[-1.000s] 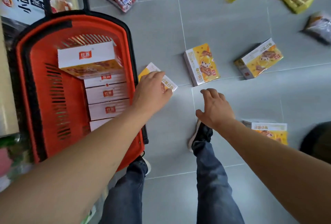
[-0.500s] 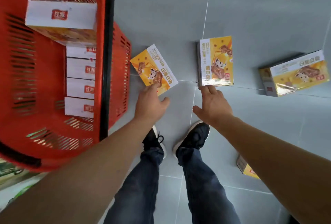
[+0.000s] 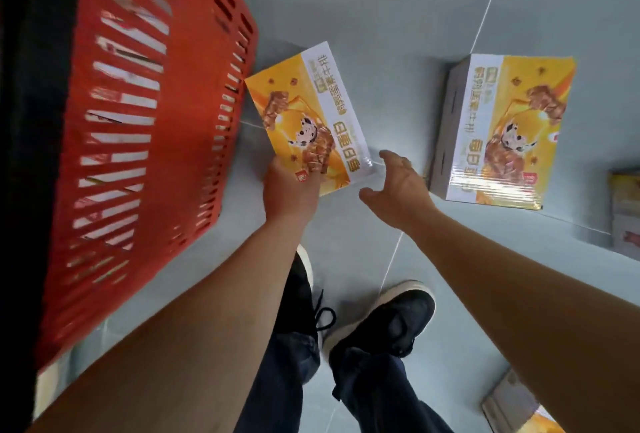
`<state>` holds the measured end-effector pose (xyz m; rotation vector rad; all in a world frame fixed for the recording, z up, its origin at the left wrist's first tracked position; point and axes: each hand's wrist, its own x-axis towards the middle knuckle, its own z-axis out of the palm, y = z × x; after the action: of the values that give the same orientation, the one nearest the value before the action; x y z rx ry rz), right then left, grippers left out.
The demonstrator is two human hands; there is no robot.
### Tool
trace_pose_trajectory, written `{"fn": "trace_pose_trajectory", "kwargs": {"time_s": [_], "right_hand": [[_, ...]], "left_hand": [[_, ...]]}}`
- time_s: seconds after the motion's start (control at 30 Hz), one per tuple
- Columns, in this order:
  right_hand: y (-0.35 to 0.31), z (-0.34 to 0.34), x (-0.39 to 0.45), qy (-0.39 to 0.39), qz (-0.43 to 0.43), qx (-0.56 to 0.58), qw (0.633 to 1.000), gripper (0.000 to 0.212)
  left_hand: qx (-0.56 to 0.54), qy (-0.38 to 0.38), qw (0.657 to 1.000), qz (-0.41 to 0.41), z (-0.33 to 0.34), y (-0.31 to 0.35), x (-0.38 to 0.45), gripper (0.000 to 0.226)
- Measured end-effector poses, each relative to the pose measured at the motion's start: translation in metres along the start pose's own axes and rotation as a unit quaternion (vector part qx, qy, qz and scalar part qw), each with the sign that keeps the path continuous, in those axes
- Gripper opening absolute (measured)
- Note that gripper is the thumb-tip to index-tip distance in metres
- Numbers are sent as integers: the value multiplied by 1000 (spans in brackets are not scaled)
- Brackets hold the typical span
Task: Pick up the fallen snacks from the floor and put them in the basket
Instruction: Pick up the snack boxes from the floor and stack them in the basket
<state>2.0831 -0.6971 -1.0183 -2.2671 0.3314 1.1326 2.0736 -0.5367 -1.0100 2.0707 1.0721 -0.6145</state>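
1. The place looks like a shop: a red plastic shopping basket [image 3: 138,142] stands at the left.
2. Identical yellow snack boxes [image 3: 502,131] in shiny wrap lie on the grey tiled floor [image 3: 381,10].

One red slotted plastic basket [image 3: 138,142] stands at the left. Four yellow-and-white cardboard snack boxes show: one [image 3: 311,121] beside the basket, one [image 3: 498,135] to the right, one [image 3: 625,211] cut off at the far right edge, one [image 3: 516,408] at the near right. Two bare hands, left [image 3: 289,192] and right [image 3: 398,190]; two black shoes [image 3: 384,322].
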Motion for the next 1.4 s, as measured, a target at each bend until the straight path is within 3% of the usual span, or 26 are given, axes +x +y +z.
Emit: {"fn": "trace_pose_trajectory", "kwargs": {"time_s": [0.07,0.17,0.27,0.37,0.47,0.53,0.6,0.67,0.8,0.9,1.0,1.2,1.3,1.4], "right_hand": [[5,14,18,-25,-1,55,998,75],[21,26,21,8,3,121,993,82],[39,29,7,71,31,188,979,97],[53,29,-9,151,95,263,948,92],[63,36,-20,98,181,277,939,74],[69,42,-18,46,198,279,938,67],[68,46,-15,30,200,295,934,59],[66,46,-14,28,210,313,926,56],[66,33,-40,58,213,360,906,51],[66,17,-66,66,200,350,913,56],[64,3,-86,76,186,347,916,60],[61,-6,-92,105,163,311,930,79],[64,-3,-86,125,137,224,957,95],[65,0,-83,153,51,5,987,106]], "left_hand": [[-46,13,998,-44,13,-8,14,53],[-62,-8,997,-53,28,-20,11,51],[-92,-116,987,-67,37,-27,-9,42],[-9,-201,977,-66,37,-27,-28,25],[33,-52,998,-10,27,-26,-12,26],[42,29,999,10,17,-15,9,62],[61,4,998,10,13,-9,31,68],[69,-38,997,-7,11,-3,39,46],[70,-52,996,11,2,-11,14,27],[73,-58,994,50,-9,-19,-14,26],[131,-68,980,133,-20,-17,-34,46],[168,-96,962,191,-23,-2,-51,86],[232,-117,939,225,-16,-5,-48,98],[340,-122,898,250,-12,-15,-43,108]]}}
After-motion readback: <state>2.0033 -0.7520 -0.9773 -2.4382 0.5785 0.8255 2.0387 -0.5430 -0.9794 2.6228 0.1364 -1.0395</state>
